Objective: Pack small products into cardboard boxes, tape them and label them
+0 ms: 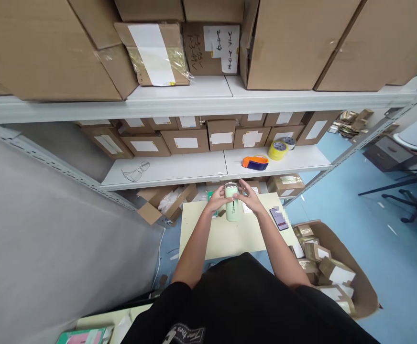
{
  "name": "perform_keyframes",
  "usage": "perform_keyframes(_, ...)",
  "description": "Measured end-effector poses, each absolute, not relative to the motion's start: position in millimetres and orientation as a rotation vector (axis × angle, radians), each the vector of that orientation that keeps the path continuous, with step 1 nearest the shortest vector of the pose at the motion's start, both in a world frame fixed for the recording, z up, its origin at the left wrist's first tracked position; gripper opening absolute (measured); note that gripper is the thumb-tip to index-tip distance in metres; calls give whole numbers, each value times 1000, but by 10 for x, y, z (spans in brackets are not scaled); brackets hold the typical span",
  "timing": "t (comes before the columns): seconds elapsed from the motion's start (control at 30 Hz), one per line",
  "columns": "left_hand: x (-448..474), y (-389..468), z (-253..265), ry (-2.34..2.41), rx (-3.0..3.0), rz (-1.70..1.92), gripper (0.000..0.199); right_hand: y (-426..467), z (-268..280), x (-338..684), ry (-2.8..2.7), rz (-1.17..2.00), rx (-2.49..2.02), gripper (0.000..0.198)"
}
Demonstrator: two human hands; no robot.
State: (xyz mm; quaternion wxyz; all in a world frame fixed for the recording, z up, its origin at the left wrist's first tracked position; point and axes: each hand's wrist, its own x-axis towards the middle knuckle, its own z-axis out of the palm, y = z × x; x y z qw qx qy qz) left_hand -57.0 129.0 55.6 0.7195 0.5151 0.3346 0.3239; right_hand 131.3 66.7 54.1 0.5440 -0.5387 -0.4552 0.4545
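A light green tumbler [232,212] with a silver-rimmed lid [231,185] stands upright on the pale yellow table [208,241], dark lettering down its front. On its left side, my left hand [216,199] curves around the upper body, thumb toward the front. My right hand [250,197] holds it from the other side, its thumb on the front and the index finger raised near the lid. Behind my hands a green box [210,196] and a white paper show in part. To the right of my right forearm lies a phone [279,218].
Over the table, a shelf [180,168] carries eyeglasses [137,171], a tape dispenser [255,163], tape rolls [278,149] and labelled boxes. An open carton [167,200] sits at the table's left. A large carton [361,282] of small parcels stands at right.
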Motion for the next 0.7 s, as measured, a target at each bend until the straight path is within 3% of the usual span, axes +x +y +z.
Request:
perform_keyframes(0.13,-689,1317,280,746,1101,657,83,899,303,1214,-1087,1155,-1311,69)
perform_keyframes(0.5,-931,1559,-721,756,1075,577,79,933,-316,953,-809,1194,-1379,57)
perform_keyframes(0.7,-1106,1804,-1393,1198,1526,487,49,848,-437,1009,-647,1034,-1525,61)
